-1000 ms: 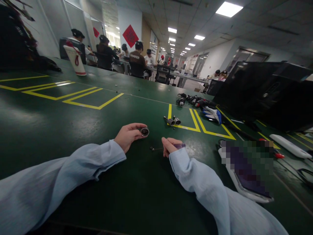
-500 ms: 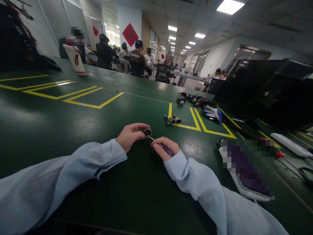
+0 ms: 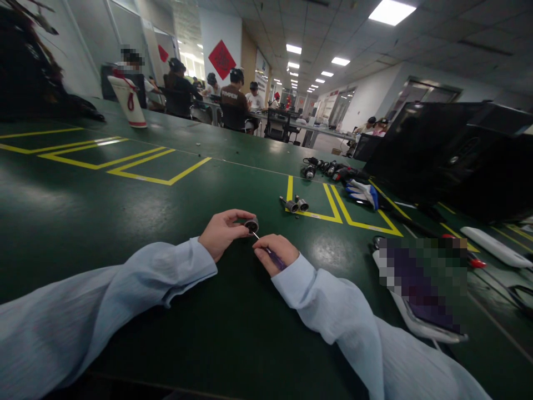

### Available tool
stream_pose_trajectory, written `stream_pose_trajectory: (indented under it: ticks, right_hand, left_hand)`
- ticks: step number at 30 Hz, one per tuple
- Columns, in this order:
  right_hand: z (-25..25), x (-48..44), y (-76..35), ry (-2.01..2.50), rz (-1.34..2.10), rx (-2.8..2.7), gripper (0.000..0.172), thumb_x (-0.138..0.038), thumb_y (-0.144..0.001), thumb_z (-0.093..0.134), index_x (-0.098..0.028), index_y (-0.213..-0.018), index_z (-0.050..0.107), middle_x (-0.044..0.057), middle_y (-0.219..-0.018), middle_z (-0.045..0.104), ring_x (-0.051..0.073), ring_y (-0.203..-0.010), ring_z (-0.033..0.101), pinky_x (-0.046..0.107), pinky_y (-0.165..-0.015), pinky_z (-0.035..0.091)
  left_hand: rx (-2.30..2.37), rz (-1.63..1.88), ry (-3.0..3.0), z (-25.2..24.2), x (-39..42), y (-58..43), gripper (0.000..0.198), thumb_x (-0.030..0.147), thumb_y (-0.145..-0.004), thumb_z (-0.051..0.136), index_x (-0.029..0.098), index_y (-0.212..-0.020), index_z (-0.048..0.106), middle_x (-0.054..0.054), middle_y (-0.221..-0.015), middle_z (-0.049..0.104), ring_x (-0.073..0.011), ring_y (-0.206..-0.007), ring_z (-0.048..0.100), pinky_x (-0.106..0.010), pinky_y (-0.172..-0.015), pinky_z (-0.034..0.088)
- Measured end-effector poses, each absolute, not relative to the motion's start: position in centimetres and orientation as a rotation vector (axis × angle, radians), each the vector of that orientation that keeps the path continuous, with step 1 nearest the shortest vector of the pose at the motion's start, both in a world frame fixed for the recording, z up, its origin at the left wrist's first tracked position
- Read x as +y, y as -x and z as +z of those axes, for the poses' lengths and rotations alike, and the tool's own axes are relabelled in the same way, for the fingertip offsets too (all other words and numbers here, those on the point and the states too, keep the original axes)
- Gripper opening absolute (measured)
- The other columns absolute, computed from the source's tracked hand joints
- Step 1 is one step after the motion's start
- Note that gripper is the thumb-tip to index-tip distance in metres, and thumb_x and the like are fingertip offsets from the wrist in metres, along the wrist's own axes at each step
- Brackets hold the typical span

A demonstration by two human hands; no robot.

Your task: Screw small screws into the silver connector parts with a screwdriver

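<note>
My left hand [image 3: 222,233] pinches a small round metal connector [image 3: 252,225] between thumb and fingers, its open face turned toward me. My right hand [image 3: 277,251] is closed around a screwdriver with a purple handle [image 3: 275,259]. The thin shaft points up and left, and its tip is at the connector's face; whether it sits inside cannot be made out. Two similar metal connectors [image 3: 291,205] [image 3: 302,205] lie side by side farther back, by a yellow taped outline.
Green table [image 3: 166,344] with yellow tape outlines. Back right: cabled parts [image 3: 308,171], a blue-white glove [image 3: 361,193] and a black monitor [image 3: 449,155]. A tablet-like device [image 3: 420,294] lies right, a white cup [image 3: 128,103] back left. People sit at far tables.
My right hand has moved slightly left and down with the screwdriver, nearer to my left hand. The left hand and the connector have hardly moved.
</note>
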State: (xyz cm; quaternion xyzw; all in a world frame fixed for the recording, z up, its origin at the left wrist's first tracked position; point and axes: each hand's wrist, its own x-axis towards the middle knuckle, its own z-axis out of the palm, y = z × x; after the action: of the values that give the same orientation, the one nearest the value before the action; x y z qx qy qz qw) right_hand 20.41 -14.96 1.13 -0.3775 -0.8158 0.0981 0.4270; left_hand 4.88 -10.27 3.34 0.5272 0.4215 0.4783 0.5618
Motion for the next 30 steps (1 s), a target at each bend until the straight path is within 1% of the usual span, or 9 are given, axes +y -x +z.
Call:
stream_pose_trajectory:
  ticks: [5, 10, 14, 18, 24, 30]
  right_hand:
    - [0.53, -14.48, -20.26, 0.837, 0.114, -2.098, 0.015, -0.021, -0.082, 0.043, -0.018, -0.079, 0.057, 0.006, -0.077, 0.066, 0.015, -0.075, 0.061, 0.027, -0.069, 0.043]
    - [0.35, -14.45, -20.14, 0.85, 0.058, -2.124, 0.014, -0.02, -0.082, 0.042, -0.019, -0.079, 0.056, 0.006, -0.077, 0.065, 0.015, -0.076, 0.061, 0.028, -0.07, 0.042]
    - [0.39, -14.5, -20.11, 0.834, 0.017, -2.144, 0.013, -0.02, -0.082, 0.043, -0.018, -0.08, 0.056, 0.007, -0.078, 0.066, 0.016, -0.076, 0.061, 0.028, -0.069, 0.043]
    - [0.49, -14.56, -20.13, 0.863, -0.03, -2.156, 0.013, -0.02, -0.081, 0.044, -0.019, -0.08, 0.057, 0.006, -0.079, 0.066, 0.015, -0.074, 0.06, 0.027, -0.068, 0.043]
    - [0.85, -14.95, -20.26, 0.887, -0.022, -2.154, 0.012, -0.018, -0.08, 0.046, -0.018, -0.078, 0.058, 0.006, -0.077, 0.065, 0.015, -0.072, 0.059, 0.026, -0.067, 0.044]
    - [1.08, -15.12, -20.3, 0.897, -0.017, -2.157, 0.013, -0.018, -0.08, 0.046, -0.018, -0.077, 0.058, 0.006, -0.077, 0.066, 0.015, -0.072, 0.059, 0.027, -0.068, 0.043]
  left_hand:
    - [1.024, 1.145, -1.241, 3.35, -10.41, -5.16, 0.026, 0.012, -0.054, 0.066, 0.011, -0.08, 0.065, -0.006, -0.083, 0.068, -0.0168, -0.075, 0.063, -0.033, -0.071, 0.052]
    - [1.027, 1.151, -1.265, 3.55, -10.64, -5.39, 0.022, 0.012, -0.055, 0.063, 0.012, -0.077, 0.066, -0.005, -0.082, 0.069, -0.0167, -0.074, 0.063, -0.034, -0.071, 0.053]
    - [1.049, 1.136, -1.297, 3.64, -10.74, -5.43, 0.023, 0.012, -0.056, 0.061, 0.012, -0.078, 0.067, -0.005, -0.085, 0.069, -0.0167, -0.075, 0.063, -0.034, -0.072, 0.053]
    - [1.027, 1.131, -1.293, 3.6, -10.73, -5.4, 0.024, 0.012, -0.057, 0.062, 0.012, -0.081, 0.067, -0.006, -0.088, 0.069, -0.0172, -0.079, 0.063, -0.033, -0.074, 0.053]
    - [0.992, 1.143, -1.299, 3.42, -10.68, -5.37, 0.023, 0.013, -0.058, 0.066, 0.011, -0.081, 0.066, -0.006, -0.087, 0.068, -0.0153, -0.072, 0.064, -0.034, -0.073, 0.053]
    - [0.994, 1.134, -1.296, 3.52, -10.72, -5.35, 0.023, 0.016, -0.057, 0.067, 0.011, -0.08, 0.066, -0.008, -0.093, 0.068, -0.0169, -0.074, 0.064, -0.037, -0.074, 0.053]
